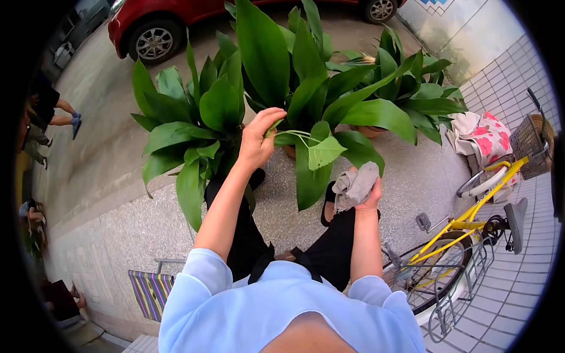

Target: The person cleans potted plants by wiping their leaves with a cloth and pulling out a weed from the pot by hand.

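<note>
My left hand (pixel 258 141) is closed around thin green stems in front of the large potted plants. From it a sprig with a pale green, toothed leaf (pixel 325 153) reaches to the right. My right hand (pixel 372 197) grips a crumpled grey cloth (pixel 355 185), held lower and to the right of the leaf. Broad, glossy dark green leaves of a potted plant (pixel 265 56) rise just beyond my left hand. Another leafy clump (pixel 220 106) spreads to the left. The pots are mostly hidden by foliage.
A yellow bicycle (pixel 438 250) leans by the white tiled wall (pixel 512 306) at right, near a floral cloth (pixel 488 138). A striped folding stool (pixel 150 294) stands at lower left. A red car (pixel 194 15) is parked behind the plants. Other people (pixel 50 109) are at far left.
</note>
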Motion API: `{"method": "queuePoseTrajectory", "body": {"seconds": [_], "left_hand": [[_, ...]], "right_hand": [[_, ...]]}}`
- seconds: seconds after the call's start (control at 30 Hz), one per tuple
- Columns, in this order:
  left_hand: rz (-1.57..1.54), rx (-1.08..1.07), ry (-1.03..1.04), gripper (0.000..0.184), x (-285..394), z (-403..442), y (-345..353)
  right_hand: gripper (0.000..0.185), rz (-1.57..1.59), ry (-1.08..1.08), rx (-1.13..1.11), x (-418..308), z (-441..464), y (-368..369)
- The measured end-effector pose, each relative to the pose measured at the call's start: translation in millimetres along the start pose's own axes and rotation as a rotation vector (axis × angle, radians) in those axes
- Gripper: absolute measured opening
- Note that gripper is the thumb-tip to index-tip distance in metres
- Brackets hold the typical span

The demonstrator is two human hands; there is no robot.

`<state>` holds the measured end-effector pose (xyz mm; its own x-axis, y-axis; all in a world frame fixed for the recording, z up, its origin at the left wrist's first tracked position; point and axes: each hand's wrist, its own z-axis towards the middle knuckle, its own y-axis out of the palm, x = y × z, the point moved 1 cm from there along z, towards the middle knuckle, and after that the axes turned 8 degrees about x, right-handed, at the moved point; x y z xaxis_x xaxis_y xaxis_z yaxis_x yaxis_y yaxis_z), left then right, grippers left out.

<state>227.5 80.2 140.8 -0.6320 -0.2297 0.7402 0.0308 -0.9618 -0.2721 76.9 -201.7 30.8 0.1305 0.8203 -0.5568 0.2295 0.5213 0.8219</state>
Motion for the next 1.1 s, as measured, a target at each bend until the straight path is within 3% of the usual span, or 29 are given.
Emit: {"method": "queuePoseTrajectory", "body": {"seconds": [0.07,0.13,0.23,0.27,0.33,0.37,0.4,0.47,0.5,0.6,0.73,0.83,0.93,0.97,1.07,1.1], "left_hand": [[-0.138,-0.063,-0.449,0.030,-0.2,34.7,7.6],[-0.139,0.015,-0.246,0.027,-50.1,54.6,46.5],[-0.138,-0.065,-0.875,0.027,-74.2,85.8,63.5],[-0.109,0.002,-0.845,0.027,-80.2,91.3,67.5],[-0.046,0.130,-0.790,0.026,-103.7,93.9,77.9],[0.245,0.140,-0.428,0.024,-128.9,92.0,85.6],[0.389,0.302,-0.028,0.024,-115.1,88.5,88.7],[0.180,0.163,-0.097,0.025,-91.7,86.6,97.5],[0.004,0.145,-0.253,0.028,-106.1,81.7,110.8],[0.431,0.323,-0.328,0.029,-149.4,74.9,123.3],[0.052,0.658,-0.618,0.024,-165.1,63.1,116.3],[-0.049,0.569,-0.811,0.020,-150.9,56.2,107.1],[-0.022,0.341,-0.942,0.017,-155.1,57.0,112.9],[-0.052,0.335,-0.967,0.016,-155.5,57.1,117.3],[0.497,0.315,-0.590,0.020,-180.4,50.2,138.4],[0.469,0.351,-0.618,0.019,-170.7,51.5,140.0]], "right_hand": [[0.058,0.034,0.065,-0.099,-0.1,2.9,1.3],[0.056,0.050,0.055,-0.043,0.7,5.5,-1.0],[0.056,0.012,-0.001,0.133,2.8,5.4,1.0],[0.057,-0.011,-0.026,0.211,1.7,3.0,3.1],[0.057,-0.044,-0.013,0.071,-2.2,3.2,7.3],[0.057,-0.063,-0.016,0.000,-4.5,4.3,6.8],[0.057,-0.080,-0.017,-0.068,-6.4,4.6,8.0],[0.059,-0.082,0.004,-0.118,-8.4,7.2,21.1],[0.064,-0.067,0.026,-0.106,-8.0,6.5,21.4],[0.069,-0.021,0.031,-0.106,-4.1,13.1,28.0],[0.067,-0.081,0.043,-0.076,-0.5,12.3,30.6],[0.065,-0.083,0.050,-0.177,1.8,19.0,36.0],[0.064,-0.022,0.069,-0.170,9.5,23.5,26.4],[0.063,-0.027,0.074,-0.163,9.6,22.7,23.8],[0.063,-0.035,0.085,-0.140,11.7,23.6,26.6],[0.062,-0.035,0.092,-0.128,11.2,23.1,25.7]]}}
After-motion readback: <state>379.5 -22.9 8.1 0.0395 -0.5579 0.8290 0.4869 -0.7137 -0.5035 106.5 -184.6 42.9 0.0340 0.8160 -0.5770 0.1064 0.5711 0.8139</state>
